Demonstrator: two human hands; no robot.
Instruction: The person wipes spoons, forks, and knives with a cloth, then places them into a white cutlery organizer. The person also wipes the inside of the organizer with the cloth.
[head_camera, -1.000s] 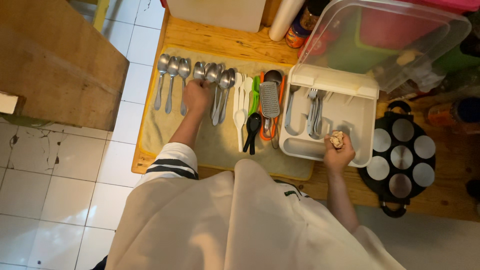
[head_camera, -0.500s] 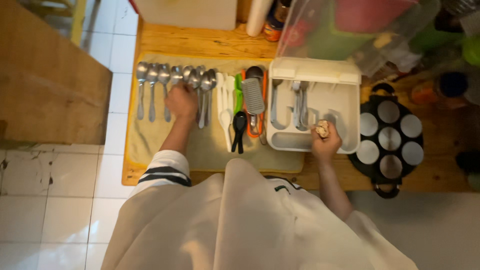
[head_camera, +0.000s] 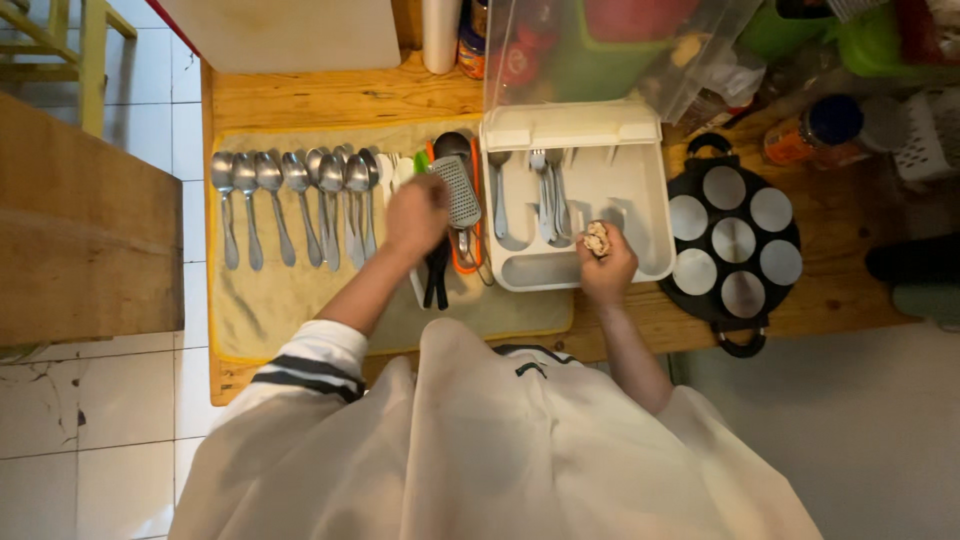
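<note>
My left hand (head_camera: 415, 215) lies curled and blurred on the utensils just right of a row of steel spoons (head_camera: 300, 195), beside a small metal grater (head_camera: 460, 190). Whether it grips anything is unclear. Black handles (head_camera: 437, 285) stick out below it. My right hand (head_camera: 607, 270) is closed on a small crumpled brown wad (head_camera: 597, 238), which it presses into the front of a white cutlery tray (head_camera: 640, 190). The tray holds forks (head_camera: 548, 185) and a spoon (head_camera: 498, 195).
The utensils lie on a yellowish cloth (head_camera: 290, 300) spread over a wooden table (head_camera: 340, 95). A black pan with round wells (head_camera: 735, 240) sits right of the tray. Behind are a clear plastic box (head_camera: 600, 50), a white board (head_camera: 285, 30) and jars. A wooden bench (head_camera: 80, 230) stands to the left.
My left hand has shifted right, from the middle of the spoon row to the utensils next to the grater. My right hand stays in the tray with the wad.
</note>
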